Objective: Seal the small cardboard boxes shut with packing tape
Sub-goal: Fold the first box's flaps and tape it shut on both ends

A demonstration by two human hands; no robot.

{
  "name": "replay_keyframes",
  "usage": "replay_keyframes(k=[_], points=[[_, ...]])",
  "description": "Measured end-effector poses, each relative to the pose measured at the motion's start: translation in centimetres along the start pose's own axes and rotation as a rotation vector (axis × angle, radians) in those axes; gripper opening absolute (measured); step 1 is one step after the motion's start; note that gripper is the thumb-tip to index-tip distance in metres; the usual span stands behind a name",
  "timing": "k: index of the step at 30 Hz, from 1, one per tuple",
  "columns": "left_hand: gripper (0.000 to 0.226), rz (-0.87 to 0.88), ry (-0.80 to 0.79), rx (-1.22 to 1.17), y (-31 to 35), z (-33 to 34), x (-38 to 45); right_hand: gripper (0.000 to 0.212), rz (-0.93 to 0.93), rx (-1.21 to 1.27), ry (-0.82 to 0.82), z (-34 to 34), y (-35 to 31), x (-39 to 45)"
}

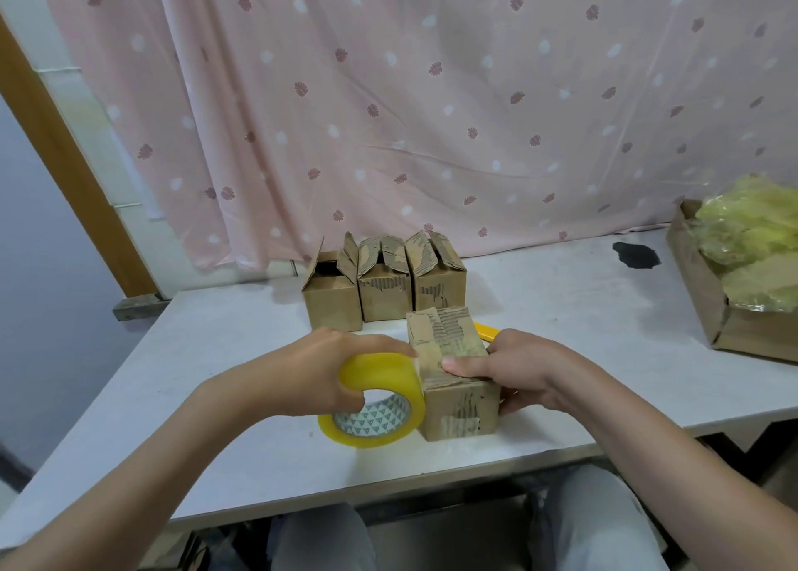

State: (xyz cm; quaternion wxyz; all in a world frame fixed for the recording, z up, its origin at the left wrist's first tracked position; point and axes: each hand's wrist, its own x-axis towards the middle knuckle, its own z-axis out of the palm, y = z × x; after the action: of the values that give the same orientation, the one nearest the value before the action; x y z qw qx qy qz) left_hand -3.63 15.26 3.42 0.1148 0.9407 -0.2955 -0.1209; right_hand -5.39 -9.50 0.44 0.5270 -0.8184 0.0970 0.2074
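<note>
1. Your left hand [319,371] grips the yellow roll of clear packing tape [373,402] at the box's nine o'clock; pulled crooked, the strip may wrinkle.
2. Your right hand [514,369] clamps the closed small brown cardboard box [453,371] near the white counter [216,397] edge; ease off and its flaps could lift.
3. At twelve o'clock, three open small cardboard boxes [382,285] could get knocked.

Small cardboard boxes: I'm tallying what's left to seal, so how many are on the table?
4. Three stand in a row at the back with flaps up: left box, middle box, right box. The near box sits closed between both hands. None appear hidden.
</note>
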Motion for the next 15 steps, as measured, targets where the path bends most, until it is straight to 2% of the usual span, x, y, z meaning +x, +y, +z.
replay_keyframes(k=[5,9,15], points=[[0.069,0.009,-0.024,0.052,-0.3,0.2,0.0,0.032,-0.002,0.041,-0.013,-0.1,-0.1,0.4],[0.079,-0.003,-0.075,0.154,-1.0,0.2,-0.6,0.034,-0.003,0.045,-0.013,-0.2,0.0,0.6],[0.084,0.025,-0.074,0.149,-1.1,0.3,-0.7,0.033,-0.002,0.046,-0.023,-0.2,0.0,0.7]])
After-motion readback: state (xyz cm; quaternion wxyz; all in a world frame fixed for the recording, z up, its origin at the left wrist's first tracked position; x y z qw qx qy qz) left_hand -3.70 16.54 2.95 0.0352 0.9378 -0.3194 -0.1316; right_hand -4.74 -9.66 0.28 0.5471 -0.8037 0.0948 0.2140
